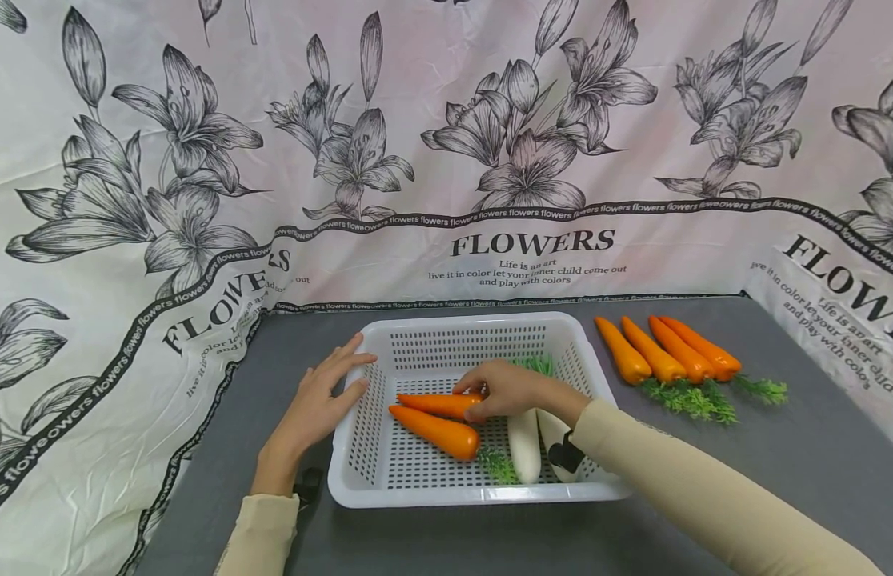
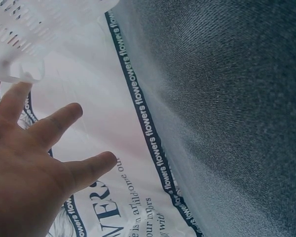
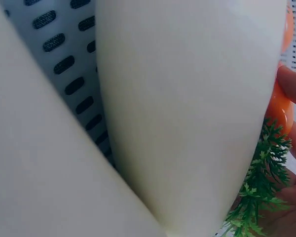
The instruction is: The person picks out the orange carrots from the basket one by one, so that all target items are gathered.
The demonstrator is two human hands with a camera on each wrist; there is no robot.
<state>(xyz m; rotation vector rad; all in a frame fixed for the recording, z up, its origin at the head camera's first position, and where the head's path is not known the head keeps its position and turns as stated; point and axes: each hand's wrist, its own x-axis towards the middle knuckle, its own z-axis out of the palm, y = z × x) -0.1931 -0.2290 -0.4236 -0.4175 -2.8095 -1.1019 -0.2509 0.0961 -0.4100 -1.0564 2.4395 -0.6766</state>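
In the head view, a white plastic basket [image 1: 410, 498] with slotted sides stands on the grey table. My left hand [image 1: 318, 400] touches its left rim with spread, mostly straight fingers. Inside the basket, my right hand [image 1: 506, 387] pinches the thick end of an orange carrot [image 1: 428, 402]. A second carrot [image 1: 442, 434] lies just in front of it, its green leaves [image 1: 498, 466] to the right. Two white radishes [image 1: 524, 452] lie under my right forearm, partly hidden by it. In the right wrist view, a white radish [image 3: 187, 98] covers much of the held carrot [image 3: 282, 112].
Several carrots [image 1: 677, 352] with green tops [image 1: 694, 400] lie side by side on the table, right of the basket. A flower-printed cloth [image 1: 533, 256] rises behind the table and along both sides. Something dark [image 1: 310, 485] lies beside my left wrist.
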